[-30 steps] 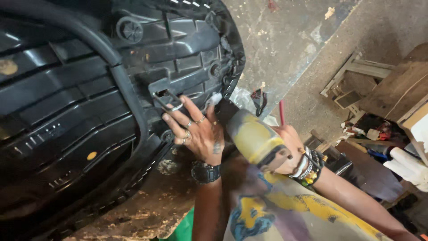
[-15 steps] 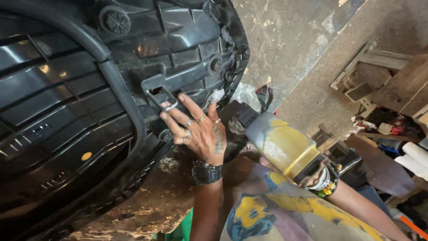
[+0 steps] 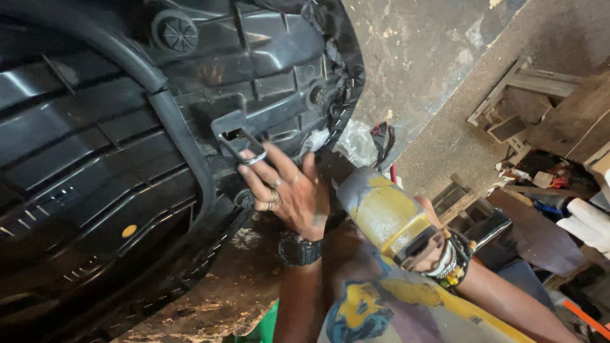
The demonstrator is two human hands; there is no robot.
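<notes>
Head view shows the left hand (image 3: 287,190) pressed open-fingered against the black plastic panel (image 3: 127,152) at ten o'clock, while the right hand (image 3: 438,244), at four o'clock, clenches a yellow power tool (image 3: 381,213).

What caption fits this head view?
Left hand pressed on a black plastic panel; right hand holds a yellow power tool.

A single camera on my head looks down, close in, at my left hand (image 3: 289,190) on a black ribbed plastic panel (image 3: 95,165). The panel fills the frame beyond that hand; workshop clutter lies farther off, past my right hand (image 3: 438,235).
</notes>
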